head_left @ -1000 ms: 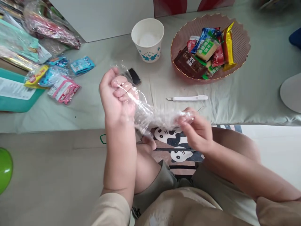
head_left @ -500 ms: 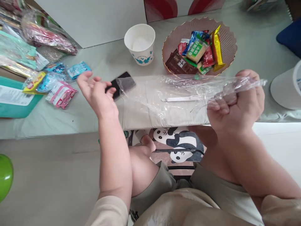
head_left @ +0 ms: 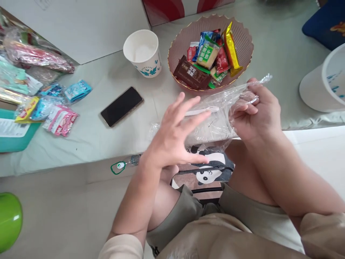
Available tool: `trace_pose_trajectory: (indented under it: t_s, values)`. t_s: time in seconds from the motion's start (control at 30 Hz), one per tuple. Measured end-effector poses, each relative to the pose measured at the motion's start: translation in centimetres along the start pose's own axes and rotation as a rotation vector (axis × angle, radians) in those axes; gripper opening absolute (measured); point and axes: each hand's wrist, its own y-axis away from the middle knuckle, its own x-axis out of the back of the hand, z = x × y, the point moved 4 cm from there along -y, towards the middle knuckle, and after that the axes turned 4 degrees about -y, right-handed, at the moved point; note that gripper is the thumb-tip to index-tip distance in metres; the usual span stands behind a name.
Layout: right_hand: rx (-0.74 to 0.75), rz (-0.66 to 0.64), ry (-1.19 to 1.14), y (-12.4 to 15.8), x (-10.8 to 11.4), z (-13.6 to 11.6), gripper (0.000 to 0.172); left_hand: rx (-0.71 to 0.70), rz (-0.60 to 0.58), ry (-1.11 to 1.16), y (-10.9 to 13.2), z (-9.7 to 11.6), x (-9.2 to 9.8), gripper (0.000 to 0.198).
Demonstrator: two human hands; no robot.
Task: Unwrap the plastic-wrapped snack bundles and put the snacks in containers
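My right hand (head_left: 258, 111) is closed on one end of a clear plastic bag (head_left: 226, 99), whose tip pokes out above the fist. From there the thin film stretches left over the table edge. My left hand (head_left: 178, 135) has its fingers spread, in front of the bag's left part; no grip on the film shows. Behind the film lies a slim white tool (head_left: 203, 110), partly covered by my left fingers, its kind hard to make out. Just beyond the bag stands a pink ribbed bowl (head_left: 179, 43) holding several wrapped snacks (head_left: 207, 54).
A white paper cup (head_left: 142, 54) and a black phone (head_left: 122, 106) are on the cloth-covered table. Small snack packets (head_left: 60, 120) and larger bags (head_left: 37, 54) lie left. At right stands a white bin (head_left: 318, 88). A green stool (head_left: 10, 221) is on the floor.
My left hand has moved right, from near the phone to in front of the bag. The stretched film now hangs slacker and lower. My right hand keeps its hold, and the view has shifted slightly.
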Motion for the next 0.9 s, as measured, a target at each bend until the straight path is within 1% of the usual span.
trace_pose_trajectory:
  t_s: [0.03, 0.1, 0.13, 0.17, 0.27, 0.33, 0.4, 0.47, 0.53, 0.6, 0.67, 0.7, 0.73, 0.77, 0.83, 0.9]
  values:
    - [-0.011, 0.025, -0.003, -0.1, 0.1, 0.2, 0.036, 0.018, 0.012, -0.019, -0.2, 0.4, -0.6, 0.07]
    - [-0.039, 0.094, -0.024, 0.0, 0.1, 0.6, 0.033, 0.045, 0.115, 0.023, -0.4, 0.4, -1.2, 0.031]
    - [-0.05, 0.123, -0.035, 0.1, 0.0, 0.8, 0.031, 0.078, 0.165, 0.072, -0.4, -0.1, -1.4, 0.017]
    - [-0.057, 0.143, -0.041, 0.1, -0.1, 1.0, 0.028, 0.122, 0.223, 0.138, -0.3, -0.7, -1.3, 0.017]
    - [-0.051, 0.172, -0.025, -0.2, 0.0, 1.4, 0.018, 0.306, 0.392, 0.4, 0.1, -2.9, -0.3, 0.03]
    - [0.006, 0.188, 0.026, -0.7, 0.5, 1.5, 0.016, 0.424, 0.487, 0.549, 0.3, -4.0, 0.3, 0.034]
    - [0.104, 0.2, 0.079, -1.0, 0.9, 1.5, 0.018, 0.509, 0.556, 0.614, 0.3, -4.6, 0.7, 0.036]
    - [0.169, 0.187, 0.093, -0.6, 0.8, 1.6, 0.025, 0.567, 0.622, 0.624, 0.3, -4.9, 0.9, 0.038]
    - [0.144, 0.1, 0.083, 0.5, -0.2, 2.0, 0.038, 0.595, 0.683, 0.611, 0.5, -4.9, 0.9, 0.039]
    - [0.037, -0.044, 0.09, 2.1, -1.7, 2.9, 0.055, 0.593, 0.704, 0.58, 0.7, -4.7, 0.8, 0.038]
    - [-0.078, -0.152, 0.126, 3.5, -3.0, 3.7, 0.069, 0.563, 0.672, 0.537, 0.9, -4.4, 0.6, 0.036]
    - [-0.119, -0.174, 0.146, 4.0, -3.5, 4.0, 0.07, 0.541, 0.647, 0.515, 0.9, -4.3, 0.6, 0.035]
    - [-0.142, -0.173, 0.166, 4.2, -3.8, 4.2, 0.065, 0.521, 0.63, 0.497, 1.0, -4.3, 0.7, 0.035]
    - [-0.149, -0.148, 0.183, 4.1, -3.9, 4.3, 0.056, 0.509, 0.633, 0.484, 1.1, -4.5, 1.0, 0.035]
    - [-0.139, -0.061, 0.196, 3.6, -3.7, 4.0, 0.033, 0.52, 0.711, 0.482, 1.5, -5.6, 2.1, 0.037]
    - [-0.143, 0.022, 0.202, 3.0, -3.3, 3.4, 0.02, 0.584, 0.832, 0.522, 2.3, -7.4, 3.6, 0.04]
